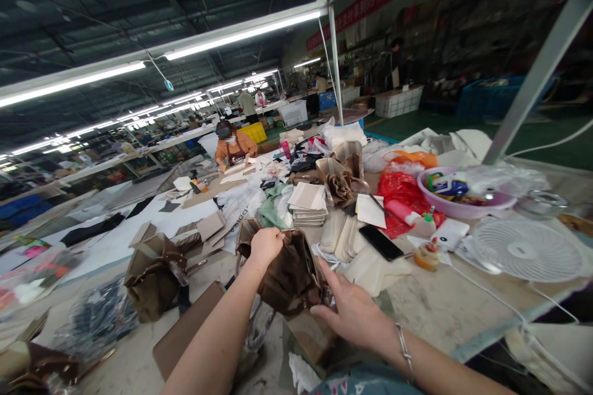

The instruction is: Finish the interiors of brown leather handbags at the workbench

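Observation:
A brown handbag [290, 271] lies in front of me with its mouth turned up, its dark lining showing. My left hand [267, 245] is closed on the bag's far rim, fingers pinched over the edge. Against the near right side rests my right hand [347, 305], its fingers stretched out and the thumb apart from them. To the left stands a second brown bag [155, 274]. A flat brown panel [188, 327] lies under my left forearm. Just beyond the bag are a stack of square beige pieces [308, 203] and rows of pale pieces [343, 234].
A black phone [381, 242], a jar [427, 255], a white fan [528, 250] and a pink basin [463, 200] crowd the right side. A metal post [542, 68] rises there. Across the table a co-worker [234, 145] sits. More bags [340, 176] stand at the back.

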{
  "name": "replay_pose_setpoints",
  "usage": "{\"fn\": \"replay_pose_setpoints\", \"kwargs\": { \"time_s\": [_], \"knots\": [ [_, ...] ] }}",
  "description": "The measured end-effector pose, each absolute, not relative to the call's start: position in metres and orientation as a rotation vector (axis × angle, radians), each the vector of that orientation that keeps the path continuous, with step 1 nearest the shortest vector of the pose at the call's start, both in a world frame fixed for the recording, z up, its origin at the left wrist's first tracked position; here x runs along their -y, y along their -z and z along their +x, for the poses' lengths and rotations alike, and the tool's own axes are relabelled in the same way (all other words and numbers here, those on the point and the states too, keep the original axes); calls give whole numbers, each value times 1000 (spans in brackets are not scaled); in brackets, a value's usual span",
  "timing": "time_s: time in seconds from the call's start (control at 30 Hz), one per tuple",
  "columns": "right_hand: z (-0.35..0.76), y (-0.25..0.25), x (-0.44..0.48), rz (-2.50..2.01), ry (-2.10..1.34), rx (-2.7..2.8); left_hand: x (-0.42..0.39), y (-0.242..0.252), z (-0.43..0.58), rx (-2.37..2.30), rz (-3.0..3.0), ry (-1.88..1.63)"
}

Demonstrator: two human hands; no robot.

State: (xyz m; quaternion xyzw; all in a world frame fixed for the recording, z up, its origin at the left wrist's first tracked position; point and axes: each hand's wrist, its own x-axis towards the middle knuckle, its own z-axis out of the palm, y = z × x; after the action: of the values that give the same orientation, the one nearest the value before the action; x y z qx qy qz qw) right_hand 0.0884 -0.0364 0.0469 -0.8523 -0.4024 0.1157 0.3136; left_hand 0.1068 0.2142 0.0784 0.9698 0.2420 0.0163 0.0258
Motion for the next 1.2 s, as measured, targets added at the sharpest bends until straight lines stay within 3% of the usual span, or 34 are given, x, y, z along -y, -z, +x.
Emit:
{"fn": "replay_pose_setpoints", "kwargs": {
  "time_s": [0.33, 0.53, 0.73, 0.83, 1.0, 1.2],
  "knots": [
    [162, -59, 16, -2237, -111, 1235, -242, -106, 51, -928, 2484, -67],
    [206, -61, -9, -2013, -251, 1482, -216, -94, -4, -985, 2072, -12],
    [196, -35, -11, -1898, -331, 1581, -187, -90, -57, -905, 2443, 250],
    [185, -29, -7, -1712, -331, 1589, -187, -105, -66, -954, 2721, 83],
    [172, -34, -11, -1587, -333, 1593, -182, -113, -45, -468, 2930, -430],
    [174, -35, -19, -1587, -411, 1631, -177, -100, 1, 6, 2942, -449]
  ]
}}
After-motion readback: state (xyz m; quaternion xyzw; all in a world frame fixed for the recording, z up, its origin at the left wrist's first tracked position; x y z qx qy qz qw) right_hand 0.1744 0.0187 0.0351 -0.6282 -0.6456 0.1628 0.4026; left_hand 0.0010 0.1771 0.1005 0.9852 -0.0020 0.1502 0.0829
